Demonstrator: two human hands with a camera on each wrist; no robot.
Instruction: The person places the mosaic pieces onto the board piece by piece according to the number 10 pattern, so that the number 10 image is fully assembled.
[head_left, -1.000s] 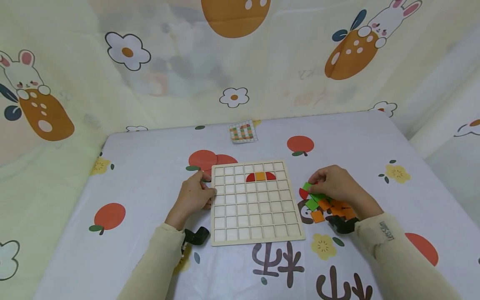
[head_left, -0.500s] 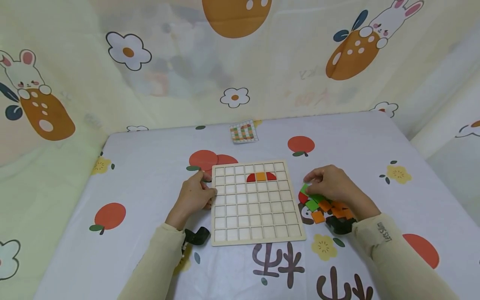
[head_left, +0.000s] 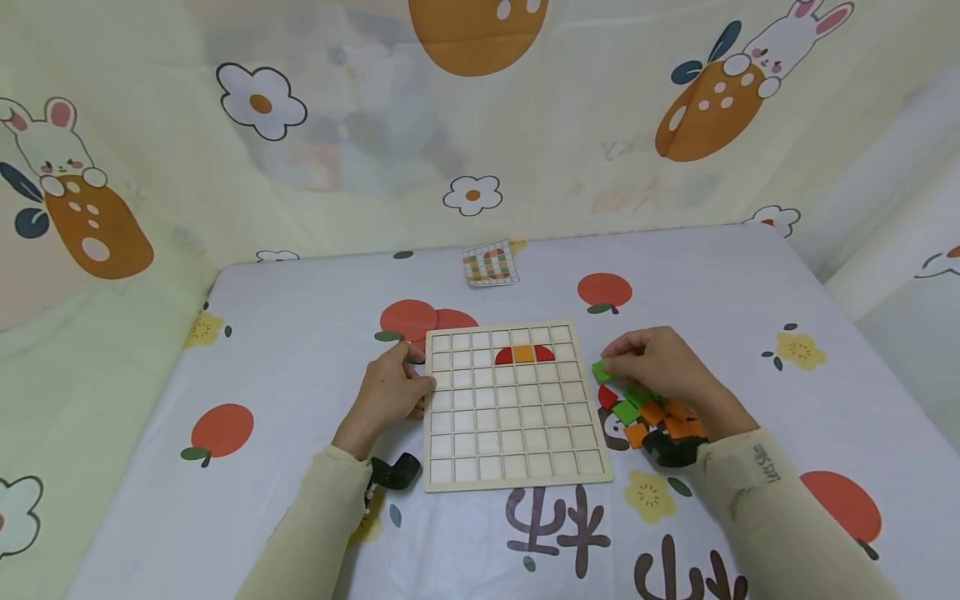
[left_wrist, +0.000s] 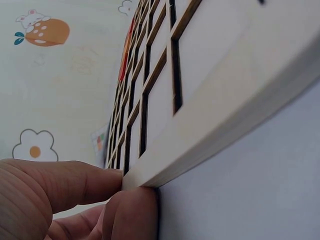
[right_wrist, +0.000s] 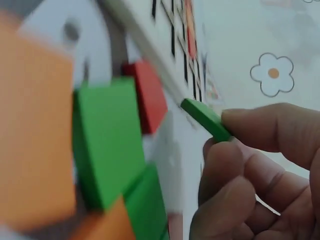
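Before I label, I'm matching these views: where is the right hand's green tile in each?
Head: green tile, right of centre, beside the grid board.
Left wrist: not in it.
Right wrist: right of centre, pinched by the right hand.
Landmark in all three: the grid board.

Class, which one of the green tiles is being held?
The green tile pinched between the right hand's thumb and finger, beside the grid board's right edge. The other visible green tiles lie unheld.

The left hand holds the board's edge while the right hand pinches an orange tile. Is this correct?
Not the colour: the right hand pinches a green tile, as the right wrist view shows. The left hand does hold the board.
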